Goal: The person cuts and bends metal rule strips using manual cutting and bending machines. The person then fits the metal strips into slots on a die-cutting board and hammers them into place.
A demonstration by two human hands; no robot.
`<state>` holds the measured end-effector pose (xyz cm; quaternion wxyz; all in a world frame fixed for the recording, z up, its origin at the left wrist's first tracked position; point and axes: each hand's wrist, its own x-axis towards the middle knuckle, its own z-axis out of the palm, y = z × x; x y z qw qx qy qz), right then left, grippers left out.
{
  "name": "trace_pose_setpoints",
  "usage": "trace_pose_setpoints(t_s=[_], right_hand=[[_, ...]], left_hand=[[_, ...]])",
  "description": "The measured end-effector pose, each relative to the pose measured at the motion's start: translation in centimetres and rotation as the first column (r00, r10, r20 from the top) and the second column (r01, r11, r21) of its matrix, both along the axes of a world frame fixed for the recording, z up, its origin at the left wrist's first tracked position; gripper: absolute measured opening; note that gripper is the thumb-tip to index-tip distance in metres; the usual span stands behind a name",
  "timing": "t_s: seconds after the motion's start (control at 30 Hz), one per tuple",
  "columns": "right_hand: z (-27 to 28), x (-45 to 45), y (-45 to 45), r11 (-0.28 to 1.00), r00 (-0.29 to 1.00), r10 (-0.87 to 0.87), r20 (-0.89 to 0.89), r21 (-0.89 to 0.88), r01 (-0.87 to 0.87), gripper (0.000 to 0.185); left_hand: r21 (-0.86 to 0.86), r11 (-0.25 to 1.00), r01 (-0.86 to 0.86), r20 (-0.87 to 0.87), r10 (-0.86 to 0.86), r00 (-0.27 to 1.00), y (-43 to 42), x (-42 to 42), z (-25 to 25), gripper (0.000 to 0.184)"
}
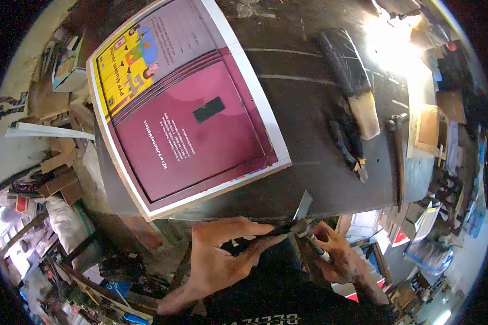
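Note:
My left hand is closed, thumb and fingers pinching a dark-handled tool with a flat metal blade that points up and away. Close beside it, my right hand curls around a slim tool with silvery and dark parts; its exact kind is unclear. Both hands are near the table's front edge, in front of my dark shirt. Beyond them lies a printed maroon, grey and yellow sheet on a board, with dark lines around its panels and a small black rectangle on the maroon part.
On the dark table lie a brush with a black-wrapped handle, dark-handled pliers and a hammer. A wooden block stands at the right. Cardboard and piled clutter crowd the floor at both sides.

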<state>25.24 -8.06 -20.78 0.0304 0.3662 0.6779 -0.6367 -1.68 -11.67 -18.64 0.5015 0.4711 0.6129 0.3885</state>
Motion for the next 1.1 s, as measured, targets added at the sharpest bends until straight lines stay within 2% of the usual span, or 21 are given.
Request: trace_pose_setpoints(t_s=[0.03, 0.17, 0.23, 0.27, 0.3, 0.33, 0.37, 0.4, 0.43, 0.5, 0.53, 0.6, 0.7, 0.83, 0.97, 1.1], right_hand=[[-0.2, 0.3, 0.0, 1.000, 0.999, 0.029, 0.019, -0.010, -0.028, 0.053], [0.1, 0.1, 0.1, 0.999, 0.996, 0.034, 0.080, -0.038, -0.031, 0.053], [0.3, -0.1, 0.1, 0.996, 0.999, -0.025, 0.033, 0.085, 0.022, 0.052], [0.5, 0.0, 0.3, 0.996, 0.999, -0.022, 0.030, 0.085, 0.020, 0.052], [0.8, 0.3, 0.6, 0.980, 0.997, -0.080, 0.018, 0.184, 0.075, 0.050], [0.7, 0.9, 0.9, 0.967, 0.994, -0.108, 0.011, 0.232, 0.103, 0.049], [0.7, 1.5, 1.1, 0.951, 0.991, -0.136, 0.003, 0.281, 0.130, 0.048], [0.2, 2.5, 1.4, 0.889, 0.973, -0.189, 0.131, 0.444, 0.113, 0.045], [-0.6, 3.7, 1.9, 0.802, 0.935, -0.258, 0.245, 0.593, 0.066, 0.043], [-2.9, 7.4, 2.8, 0.736, 0.815, -0.446, 0.370, 0.670, 0.098, 0.039], [-3.6, 9.0, 3.4, 0.712, 0.763, -0.505, 0.404, 0.695, 0.103, 0.038], [-3.8, 10.2, 4.6, 0.616, 0.728, -0.481, 0.488, 0.779, -0.115, 0.037], [-3.0, 10.4, 5.7, 0.657, 0.684, -0.510, 0.522, 0.749, -0.083, 0.038], [0.2, 6.5, 7.0, 0.600, 0.735, -0.490, 0.468, 0.793, -0.105, 0.040], [1.4, 4.4, 8.9, 0.519, 0.822, -0.475, 0.315, 0.854, -0.027, 0.033], [1.9, 2.1, 10.7, 0.535, 0.847, -0.419, 0.327, 0.842, -0.061, 0.031]], left_hand=[[-0.004, 1.000, -0.012, 0.010, 0.012, 1.000, 0.0, 0.0, -0.1, 0.022], [0.015, 0.999, -0.037, 0.023, 0.037, 0.999, 0.2, 0.1, -0.3, 0.019], [-0.013, 1.000, -0.020, 0.009, 0.020, 1.000, 0.3, -0.3, -0.4, 0.022], [-0.042, 0.999, 0.003, -0.002, -0.004, 1.000, 0.4, -0.7, -0.5, 0.025], [-0.042, 0.999, 0.004, -0.004, -0.004, 1.000, 0.5, -1.0, -1.2, 0.025], [0.137, 0.991, 0.007, -0.263, 0.030, 0.964, 0.5, -1.3, -2.4, 0.031], [0.304, 0.951, 0.055, -0.493, 0.108, 0.863, 0.7, -1.6, -3.6, 0.037], [0.377, 0.918, 0.123, -0.622, 0.153, 0.768, 1.1, -2.0, -4.7, 0.043], [0.379, 0.918, 0.117, -0.619, 0.158, 0.769, 1.4, -2.1, -5.8, 0.043], [0.465, 0.870, 0.167, -0.633, 0.195, 0.749, 1.7, -2.1, -7.5, 0.043], [0.416, 0.900, 0.132, -0.634, 0.183, 0.752, 1.8, -1.7, -7.5, 0.039], [0.422, 0.891, 0.166, -0.652, 0.171, 0.738, 2.0, -2.0, -7.4, 0.039], [0.410, 0.889, 0.205, -0.675, 0.145, 0.724, 2.2, -2.4, -7.4, 0.041], [0.389, 0.896, 0.213, -0.671, 0.117, 0.732, 2.7, -2.4, -6.8, 0.039], [0.375, 0.907, 0.193, -0.662, 0.116, 0.740, 2.7, -2.4, -6.9, 0.039], [0.348, 0.921, 0.176, -0.660, 0.107, 0.744, 2.5, -2.3, -6.9, 0.040]])
